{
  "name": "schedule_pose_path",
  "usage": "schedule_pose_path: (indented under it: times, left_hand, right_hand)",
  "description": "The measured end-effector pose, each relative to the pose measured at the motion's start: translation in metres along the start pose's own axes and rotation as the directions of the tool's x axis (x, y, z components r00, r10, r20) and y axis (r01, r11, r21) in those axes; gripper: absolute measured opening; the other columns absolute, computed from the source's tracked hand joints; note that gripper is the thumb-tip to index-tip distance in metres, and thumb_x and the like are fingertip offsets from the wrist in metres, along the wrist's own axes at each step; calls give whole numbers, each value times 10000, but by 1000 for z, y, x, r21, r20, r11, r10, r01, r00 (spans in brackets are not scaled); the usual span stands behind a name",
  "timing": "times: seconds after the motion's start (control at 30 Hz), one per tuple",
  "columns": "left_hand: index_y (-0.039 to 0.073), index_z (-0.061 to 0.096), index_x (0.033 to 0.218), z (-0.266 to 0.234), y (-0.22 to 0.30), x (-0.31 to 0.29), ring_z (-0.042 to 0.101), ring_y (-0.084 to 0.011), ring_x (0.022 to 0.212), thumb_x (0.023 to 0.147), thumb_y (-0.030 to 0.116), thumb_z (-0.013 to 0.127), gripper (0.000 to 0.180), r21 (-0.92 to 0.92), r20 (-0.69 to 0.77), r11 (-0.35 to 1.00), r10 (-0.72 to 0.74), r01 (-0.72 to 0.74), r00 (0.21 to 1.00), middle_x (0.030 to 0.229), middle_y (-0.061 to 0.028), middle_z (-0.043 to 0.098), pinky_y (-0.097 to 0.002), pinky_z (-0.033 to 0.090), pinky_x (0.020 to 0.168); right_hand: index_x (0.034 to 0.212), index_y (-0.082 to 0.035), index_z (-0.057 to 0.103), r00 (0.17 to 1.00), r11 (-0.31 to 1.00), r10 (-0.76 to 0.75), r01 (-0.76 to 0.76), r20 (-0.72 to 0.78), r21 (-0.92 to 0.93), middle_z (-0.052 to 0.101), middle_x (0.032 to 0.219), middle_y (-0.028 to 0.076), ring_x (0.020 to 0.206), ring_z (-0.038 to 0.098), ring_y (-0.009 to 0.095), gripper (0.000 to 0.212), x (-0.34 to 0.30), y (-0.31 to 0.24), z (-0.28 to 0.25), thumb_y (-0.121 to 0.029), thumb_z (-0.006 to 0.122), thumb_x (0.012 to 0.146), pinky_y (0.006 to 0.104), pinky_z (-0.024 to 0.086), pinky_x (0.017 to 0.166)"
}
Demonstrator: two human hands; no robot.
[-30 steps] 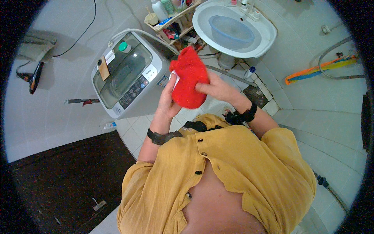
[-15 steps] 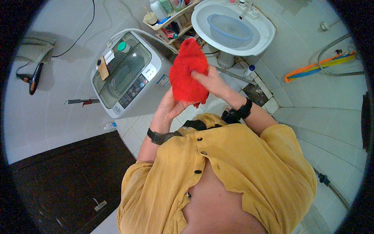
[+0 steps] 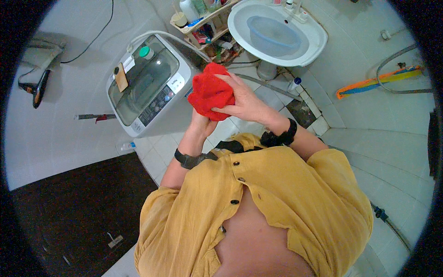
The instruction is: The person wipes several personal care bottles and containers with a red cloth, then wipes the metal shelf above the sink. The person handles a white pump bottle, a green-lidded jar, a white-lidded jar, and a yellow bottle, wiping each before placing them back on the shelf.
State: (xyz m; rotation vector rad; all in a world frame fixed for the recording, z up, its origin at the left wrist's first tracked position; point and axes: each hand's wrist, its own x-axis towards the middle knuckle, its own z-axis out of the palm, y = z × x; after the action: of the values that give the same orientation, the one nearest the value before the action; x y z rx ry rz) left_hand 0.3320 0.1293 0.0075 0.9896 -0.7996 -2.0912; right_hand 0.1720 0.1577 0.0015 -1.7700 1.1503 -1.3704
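A fuzzy red cloth (image 3: 210,94), bunched into a rounded bundle, is held up in front of my body between both hands. From below, my left hand (image 3: 202,122) supports it, with most of its fingers hidden behind the cloth. On the right side, my right hand (image 3: 242,101) grips the bundle with thumb and fingers spread around it. Behind the cloth stands a white top-loading washing machine (image 3: 157,108), close to its right front corner.
A white washbasin (image 3: 318,39) holding a pale blue plastic basin (image 3: 251,34) is at the far right. Beside it, a shelf rack (image 3: 217,21) carries bottles. A grey hose (image 3: 270,84) crosses the tiled floor. A dark door (image 3: 78,217) fills the near left.
The red cloth has gone from a longer, stretched-out shape to a compact bundle. My right hand has shifted slightly left and wraps around it more.
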Motion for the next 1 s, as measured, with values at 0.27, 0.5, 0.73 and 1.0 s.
schedule_pose_path:
  times: [0.27, 0.5, 0.73, 1.0]
  left_hand:
    - [130, 362, 1416, 8, -4, -5, 505, -235, 1251, 1009, 483, 391, 540, -32, 55, 995, 100, -98, 993, 1415, -74, 450, -420, 496, 979]
    - [121, 377, 1395, 10, 7, -10, 538, -289, 1205, 981, 538, 414, 589, -12, 58, 1000, -8, 9, 998, 1364, -110, 487, -477, 561, 872]
    - [118, 408, 1394, 2, 16, -3, 527, -299, 1222, 973, 548, 420, 602, -320, 108, 947, 6, 29, 994, 1368, -121, 499, -471, 526, 928]
    - [101, 359, 1420, 11, 10, -11, 527, -229, 1213, 980, 551, 402, 630, 24, 76, 998, -58, 56, 995, 1357, -88, 502, -404, 476, 991]
  right_hand:
    - [1284, -29, 506, 974, 962, 148, -101, -173, 252, 611, 1176, 163, 1108, 584, 305, 564, 9, 11, 6, -218, 726, 800, 402, 437, 981]
    - [1246, -18, 536, 899, 739, 415, -245, -138, 628, 630, 1182, 68, 1052, 602, 154, 356, 15, 10, -4, -184, 611, 940, 322, 481, 916]
    - [1273, -27, 514, 892, 524, 450, -288, 26, 802, 619, 1189, 76, 1078, 595, 193, 394, -1, 7, -19, -275, 559, 971, 348, 458, 964]
    - [1337, -34, 437, 980, 920, 197, -191, 15, 344, 556, 1264, 118, 1154, 540, 237, 581, -5, 7, 4, -276, 685, 872, 370, 416, 1006]
